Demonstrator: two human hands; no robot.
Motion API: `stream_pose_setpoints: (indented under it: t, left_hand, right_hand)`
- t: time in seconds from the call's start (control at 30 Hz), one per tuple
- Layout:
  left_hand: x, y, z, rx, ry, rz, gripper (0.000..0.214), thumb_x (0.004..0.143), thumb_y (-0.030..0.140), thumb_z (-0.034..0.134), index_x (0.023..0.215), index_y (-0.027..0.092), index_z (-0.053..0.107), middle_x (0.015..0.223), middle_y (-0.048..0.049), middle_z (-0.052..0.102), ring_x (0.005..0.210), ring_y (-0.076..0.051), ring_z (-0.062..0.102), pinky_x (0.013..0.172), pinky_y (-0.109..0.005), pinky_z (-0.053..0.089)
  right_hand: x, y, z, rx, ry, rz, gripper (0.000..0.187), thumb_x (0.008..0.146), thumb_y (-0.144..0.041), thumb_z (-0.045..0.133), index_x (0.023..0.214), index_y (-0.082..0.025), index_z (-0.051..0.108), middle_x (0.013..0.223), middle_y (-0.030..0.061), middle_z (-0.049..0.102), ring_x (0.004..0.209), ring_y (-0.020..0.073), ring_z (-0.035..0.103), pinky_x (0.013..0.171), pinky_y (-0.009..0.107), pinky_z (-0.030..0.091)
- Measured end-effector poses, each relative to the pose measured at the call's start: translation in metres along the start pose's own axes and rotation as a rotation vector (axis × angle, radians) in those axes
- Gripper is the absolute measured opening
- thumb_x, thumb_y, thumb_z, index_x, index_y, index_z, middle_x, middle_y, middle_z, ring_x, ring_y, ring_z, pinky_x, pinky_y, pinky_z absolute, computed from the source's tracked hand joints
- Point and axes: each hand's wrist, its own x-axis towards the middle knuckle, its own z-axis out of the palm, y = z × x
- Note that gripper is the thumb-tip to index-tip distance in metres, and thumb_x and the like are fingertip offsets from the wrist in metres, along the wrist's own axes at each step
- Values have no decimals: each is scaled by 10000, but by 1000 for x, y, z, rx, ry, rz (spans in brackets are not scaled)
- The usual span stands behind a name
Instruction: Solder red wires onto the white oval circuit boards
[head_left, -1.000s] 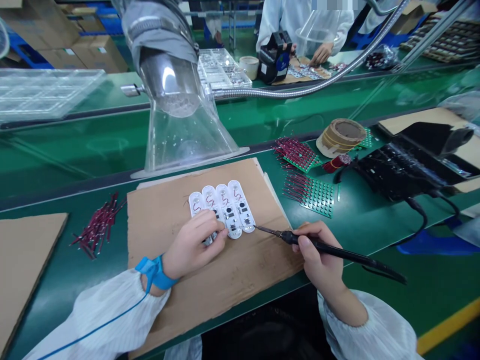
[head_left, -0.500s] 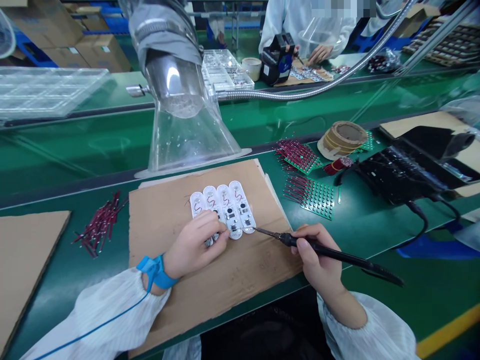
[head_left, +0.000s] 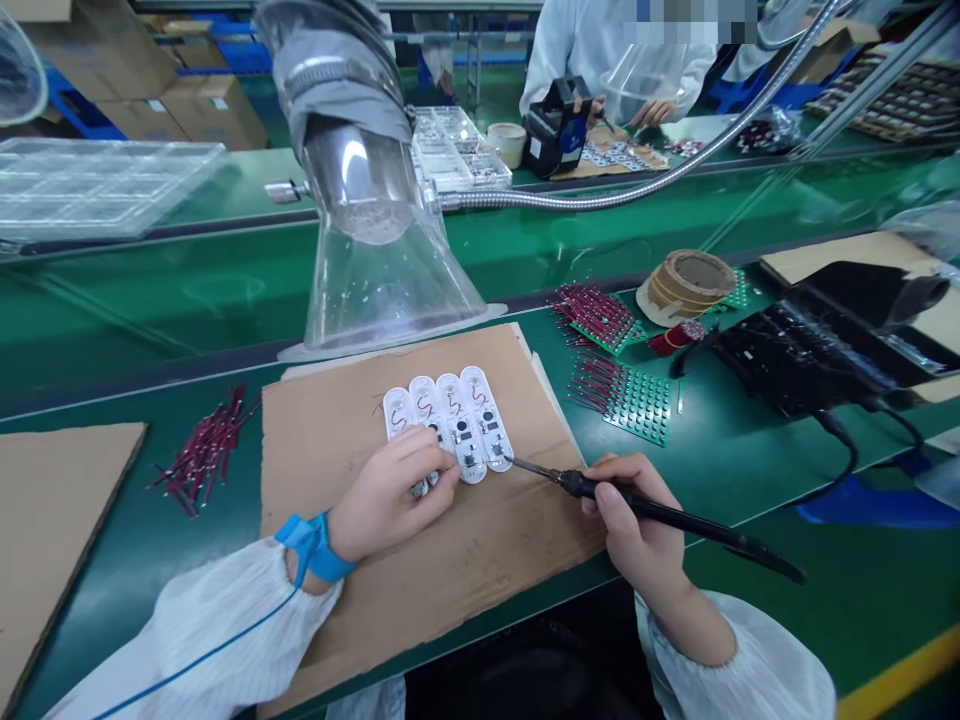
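Note:
My right hand [head_left: 637, 510] is closed round the black handle of a soldering iron [head_left: 622, 497]. The iron's tip touches or hovers just over the lower end of the rightmost white oval circuit board [head_left: 486, 420]. Over the lower part of the left boards, my left hand [head_left: 397, 485] is closed in a pinch, with a thin strand of solder wire [head_left: 484, 462] running from its fingertips toward the tip. Several such boards with short red wires lie side by side on a cardboard sheet [head_left: 480, 570]; my left hand partly hides them.
A clear fume hood [head_left: 390, 280] stands behind the cardboard. Loose dark red wires [head_left: 206, 450] lie left; green boards with red wires [head_left: 626, 400], a tape roll [head_left: 686, 285] and a black device [head_left: 795, 340] lie right. A co-worker [head_left: 622, 60] sits opposite.
The whole view has shifted slightly, with the scene a little lower and to the right. Both hands keep nearly the same pose, and the iron's tip stays at the rightmost board.

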Motion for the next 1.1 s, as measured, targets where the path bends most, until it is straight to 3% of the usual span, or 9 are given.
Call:
stream_pose_setpoints:
  t: [0.57, 0.87, 1.1]
  left_hand:
    - [0, -1, 0, 0, -26, 8, 202, 1063, 75, 583, 920, 217, 570, 775, 26, 516, 721, -156, 490, 678, -278, 396]
    - [-10, -9, -13, -36, -28, 14, 197, 1050, 73, 577, 916, 218, 563, 782, 24, 522, 728, -154, 476, 694, -272, 403]
    - [-8, -11, -15, -62, -77, 15, 204, 1045, 76, 570, 894, 212, 559, 773, 20, 541, 728, -153, 473, 689, -275, 402]
  right_hand:
    - [0, 5, -2, 5, -96, 15, 100, 1108, -340, 688, 1075, -251, 720, 814, 3, 690, 633, 144, 657, 583, 244, 536]
    - [-2, -13, 10, 61, 35, 23, 132, 1130, -361, 658, 1073, -253, 708, 818, -8, 679, 634, 127, 660, 589, 221, 549]
    - [-11, 0, 16, 8, -18, 31, 127, 1126, -365, 659, 1076, -259, 708, 808, -8, 679, 673, 142, 640, 619, 243, 524]
